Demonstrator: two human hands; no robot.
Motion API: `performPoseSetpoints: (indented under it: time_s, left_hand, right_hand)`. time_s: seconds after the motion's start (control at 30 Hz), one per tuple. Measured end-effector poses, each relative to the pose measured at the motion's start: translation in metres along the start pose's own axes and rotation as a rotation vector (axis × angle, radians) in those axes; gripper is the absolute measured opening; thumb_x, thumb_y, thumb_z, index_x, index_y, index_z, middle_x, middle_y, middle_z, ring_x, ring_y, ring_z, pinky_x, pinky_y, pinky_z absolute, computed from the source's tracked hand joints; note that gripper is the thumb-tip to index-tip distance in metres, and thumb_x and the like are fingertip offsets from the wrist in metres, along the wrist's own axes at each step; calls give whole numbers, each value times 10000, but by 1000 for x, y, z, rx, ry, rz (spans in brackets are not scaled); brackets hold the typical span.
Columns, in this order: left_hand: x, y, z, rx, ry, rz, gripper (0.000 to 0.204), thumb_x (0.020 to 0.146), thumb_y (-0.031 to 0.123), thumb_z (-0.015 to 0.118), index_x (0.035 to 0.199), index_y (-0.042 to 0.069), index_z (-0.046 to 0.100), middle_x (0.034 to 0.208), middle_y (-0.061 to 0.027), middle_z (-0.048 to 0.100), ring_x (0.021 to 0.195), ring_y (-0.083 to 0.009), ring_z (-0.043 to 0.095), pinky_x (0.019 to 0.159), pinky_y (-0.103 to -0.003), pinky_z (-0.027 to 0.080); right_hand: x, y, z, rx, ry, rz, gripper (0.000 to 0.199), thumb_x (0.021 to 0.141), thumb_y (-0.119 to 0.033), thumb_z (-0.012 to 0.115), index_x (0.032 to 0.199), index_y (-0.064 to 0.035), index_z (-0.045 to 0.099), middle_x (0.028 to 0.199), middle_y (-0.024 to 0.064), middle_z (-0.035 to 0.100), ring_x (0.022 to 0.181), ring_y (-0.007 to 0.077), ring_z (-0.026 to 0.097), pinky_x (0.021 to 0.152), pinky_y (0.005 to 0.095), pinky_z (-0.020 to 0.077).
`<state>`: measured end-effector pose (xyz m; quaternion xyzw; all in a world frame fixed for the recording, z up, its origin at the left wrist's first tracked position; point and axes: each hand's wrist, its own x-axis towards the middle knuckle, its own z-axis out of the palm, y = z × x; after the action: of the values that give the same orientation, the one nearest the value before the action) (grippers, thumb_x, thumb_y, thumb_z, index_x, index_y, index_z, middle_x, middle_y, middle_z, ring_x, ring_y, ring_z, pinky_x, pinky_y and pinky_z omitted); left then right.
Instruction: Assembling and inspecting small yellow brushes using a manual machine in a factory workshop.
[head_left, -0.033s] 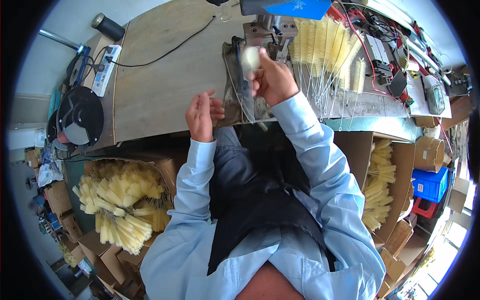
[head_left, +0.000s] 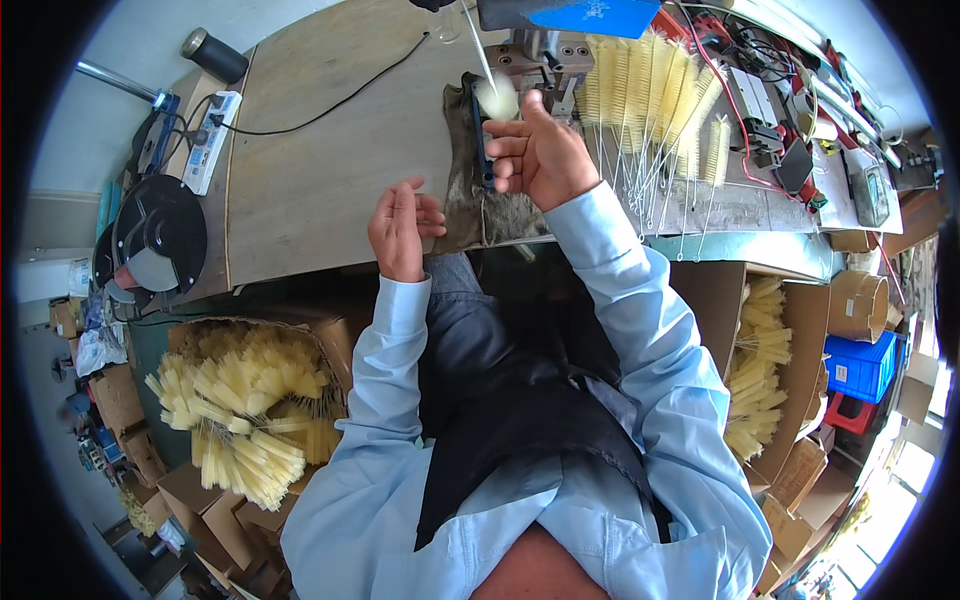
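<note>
A pale, rounded bristle brush [head_left: 497, 99] is just beyond the fingers of my right hand [head_left: 545, 155], with a thin whitish rod [head_left: 475, 38] running up and away from it. The thumb of that hand is raised and its fingers are loosely bent, with a gap between them; I see nothing gripped there. Whether a fingertip touches the bristles I cannot tell. My left hand [head_left: 402, 228] hovers by the table's front edge, its fingers apart and nothing in them. Behind the brush stands a metal clamp-like machine [head_left: 540, 62] with a blue top.
Finished-looking bottle brushes [head_left: 640, 95] with wire handles lie fanned out on the right. Cardboard boxes hold more brushes [head_left: 245, 385] at lower left and right [head_left: 762, 365]. A power strip [head_left: 212, 142] and a black round device [head_left: 158, 235] are at the left.
The brush has swung round: a wire hung toward me before, and now the rod points away. My right hand's fingers have loosened and sit a little apart from the bristles. My left hand barely shifted.
</note>
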<state>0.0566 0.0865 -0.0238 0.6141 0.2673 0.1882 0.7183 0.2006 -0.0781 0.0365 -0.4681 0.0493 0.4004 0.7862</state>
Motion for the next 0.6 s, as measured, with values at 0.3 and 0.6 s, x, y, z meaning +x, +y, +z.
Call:
performPoseSetpoints:
  time_s: [0.3, 0.6]
  left_hand:
    - [13, -5, -2, -79, 97, 29, 288, 1036, 310, 565, 1091, 31, 610, 780, -56, 627, 599, -127, 615, 482, -249, 528]
    - [11, -6, 1, -70, 115, 60, 278, 1032, 294, 576, 1078, 21, 600, 771, -60, 623, 571, -122, 602, 472, -249, 532]
  right_hand:
    - [-24, 11, 17, 234, -149, 76, 1038, 923, -765, 394, 1433, 135, 304, 1150, 314, 616, 809, 374, 684, 667, 522, 596]
    - [-11, 23, 37, 254, -35, 49, 395, 1042, -393, 510, 1116, -5, 531, 846, 73, 577, 659, 197, 555, 560, 372, 493]
